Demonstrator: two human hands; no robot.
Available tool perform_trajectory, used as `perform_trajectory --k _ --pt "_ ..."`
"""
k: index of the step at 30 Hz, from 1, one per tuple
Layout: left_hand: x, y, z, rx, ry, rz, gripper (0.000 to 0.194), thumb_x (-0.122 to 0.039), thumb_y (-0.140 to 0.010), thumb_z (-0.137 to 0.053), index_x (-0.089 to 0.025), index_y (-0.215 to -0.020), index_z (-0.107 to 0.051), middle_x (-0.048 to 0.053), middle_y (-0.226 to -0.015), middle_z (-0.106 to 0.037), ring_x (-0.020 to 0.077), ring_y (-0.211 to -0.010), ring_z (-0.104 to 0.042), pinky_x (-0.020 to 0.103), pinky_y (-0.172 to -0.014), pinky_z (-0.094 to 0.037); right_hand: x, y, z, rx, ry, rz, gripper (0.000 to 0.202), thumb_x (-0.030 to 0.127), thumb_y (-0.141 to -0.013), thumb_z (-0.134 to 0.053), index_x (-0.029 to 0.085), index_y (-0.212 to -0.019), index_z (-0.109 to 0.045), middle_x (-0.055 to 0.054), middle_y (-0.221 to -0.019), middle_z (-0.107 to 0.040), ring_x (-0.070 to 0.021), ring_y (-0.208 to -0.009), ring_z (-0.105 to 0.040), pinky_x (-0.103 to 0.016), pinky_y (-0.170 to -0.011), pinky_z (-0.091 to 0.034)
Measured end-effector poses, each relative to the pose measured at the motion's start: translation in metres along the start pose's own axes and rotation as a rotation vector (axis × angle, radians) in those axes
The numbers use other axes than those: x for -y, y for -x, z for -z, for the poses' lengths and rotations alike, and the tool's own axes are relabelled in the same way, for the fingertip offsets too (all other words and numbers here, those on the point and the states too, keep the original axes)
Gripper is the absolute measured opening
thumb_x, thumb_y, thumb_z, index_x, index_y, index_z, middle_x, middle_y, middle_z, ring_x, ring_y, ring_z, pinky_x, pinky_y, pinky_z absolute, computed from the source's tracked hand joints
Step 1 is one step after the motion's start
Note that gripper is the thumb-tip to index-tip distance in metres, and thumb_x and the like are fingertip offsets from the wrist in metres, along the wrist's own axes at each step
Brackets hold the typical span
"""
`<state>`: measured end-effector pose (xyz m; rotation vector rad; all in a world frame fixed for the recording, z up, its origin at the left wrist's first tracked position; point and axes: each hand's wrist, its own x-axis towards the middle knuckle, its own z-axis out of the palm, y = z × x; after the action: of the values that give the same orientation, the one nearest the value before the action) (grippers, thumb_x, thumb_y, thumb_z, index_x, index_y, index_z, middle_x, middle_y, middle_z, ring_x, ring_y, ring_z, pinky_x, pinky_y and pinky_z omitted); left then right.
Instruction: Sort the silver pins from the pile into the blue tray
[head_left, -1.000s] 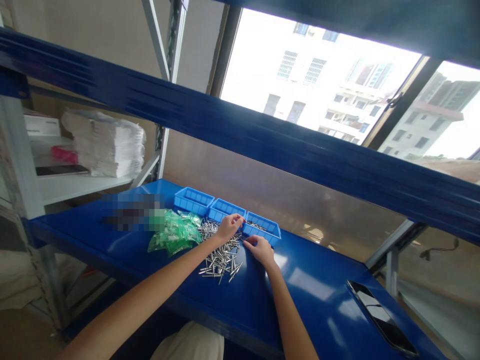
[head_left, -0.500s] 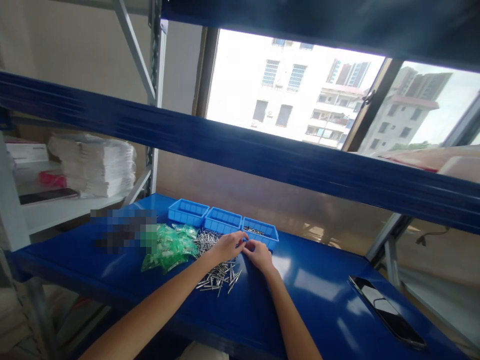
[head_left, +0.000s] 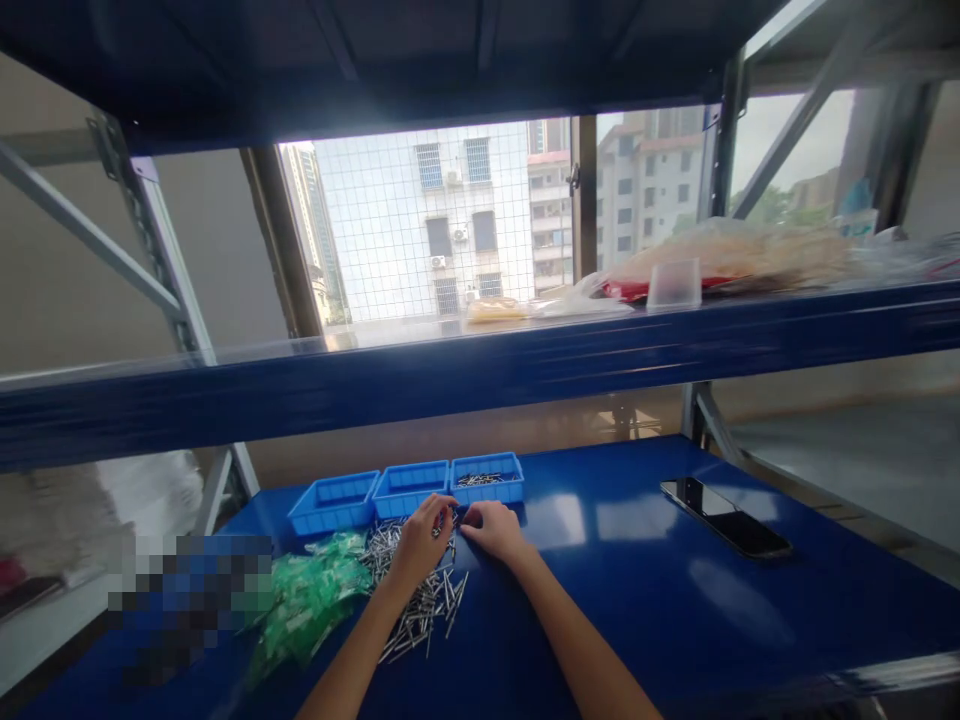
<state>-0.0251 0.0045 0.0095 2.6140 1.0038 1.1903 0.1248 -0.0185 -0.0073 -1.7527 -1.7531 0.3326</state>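
Drawn closer together since a second ago: left hand (head_left: 424, 530) and right hand (head_left: 493, 530), fingertips near each other, each grip narrow, contents impossible to tell. Metal pins (head_left: 424, 608): loose pile on blue tabletop (head_left: 600, 610), beneath and beside left grip; further pins (head_left: 480, 480) in rightmost blue tray (head_left: 489, 493), just beyond both hands.

- 1 dark-screened phone (head_left: 726, 517) lying flat on the right part of the blue desk (head_left: 600, 610)
- Blue shelf (head_left: 480, 375) above, carrying a yellowish packet (head_left: 496, 310), 1 translucent container (head_left: 674, 284) and plastic bags (head_left: 787, 255)
- Window frame (head_left: 585, 200) behind, a pale building (head_left: 375, 220) outside
- Blurred white bundle (head_left: 154, 495) at far left
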Motion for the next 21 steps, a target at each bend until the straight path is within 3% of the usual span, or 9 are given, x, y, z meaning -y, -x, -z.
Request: perform_trajectory --k 4,8,12,18,21 --pt "-0.011 0.014 0.014 -0.105 -0.048 -0.03 0.018 -0.024 -0.081 -0.04 -0.02 -0.091 -0.054 0.002 -0.075 -0.054 0.0151 -0.068 -0.053 0.03 -0.067 -0.047 0.001 0.002 -0.001 0.021 -0.02 -0.001 0.017 0.033 -0.068 -0.058 0.025 -0.079 -0.068 0.001 -0.08 -0.069 -0.0178 -0.08 -0.062 -0.024 -0.063 -0.039" --pt "-0.028 0.043 0.028 -0.194 -0.043 -0.08 0.019 -0.02 -0.079 -0.042 -0.021 -0.094 -0.053 0.006 -0.087 -0.056 0.0199 -0.084 -0.054 0.035 -0.075 -0.046 -0.002 0.005 -0.002 0.028 -0.054 0.007 0.018 0.034 -0.067 -0.058 0.027 -0.08 -0.068 0.003 -0.081 -0.069 -0.0172 -0.08 -0.062 -0.024 -0.064 -0.039" --pt "-0.035 0.061 0.032 -0.172 -0.078 -0.041 0.017 -0.02 -0.078 -0.041 -0.023 -0.089 -0.053 0.006 -0.087 -0.057 0.0212 -0.087 -0.054 0.037 -0.077 -0.046 -0.005 0.009 -0.004 -0.023 -0.072 -0.031 0.018 0.035 -0.069 -0.056 0.026 -0.079 -0.068 0.002 -0.079 -0.069 -0.0169 -0.078 -0.062 -0.024 -0.063 -0.04" --pt "-0.034 0.058 0.024 -0.13 -0.121 0.057 0.015 -0.018 -0.078 -0.039 -0.02 -0.079 -0.054 0.005 -0.08 -0.055 0.0184 -0.081 -0.054 0.034 -0.074 -0.046 -0.006 0.018 0.0 -0.048 -0.098 -0.062 0.021 0.036 -0.072 -0.053 0.024 -0.078 -0.068 0.0 -0.077 -0.068 -0.0164 -0.074 -0.062 -0.024 -0.062 -0.041" --pt "-0.038 0.058 0.017 -0.109 -0.149 0.017 0.015 -0.016 -0.077 -0.04 -0.019 -0.081 -0.055 0.005 -0.081 -0.055 0.018 -0.082 -0.053 0.033 -0.075 -0.046 -0.009 0.021 0.003 -0.035 -0.112 -0.042 0.023 0.038 -0.071 -0.052 0.023 -0.079 -0.068 -0.001 -0.075 -0.068 -0.0167 -0.072 -0.061 -0.024 -0.061 -0.041"
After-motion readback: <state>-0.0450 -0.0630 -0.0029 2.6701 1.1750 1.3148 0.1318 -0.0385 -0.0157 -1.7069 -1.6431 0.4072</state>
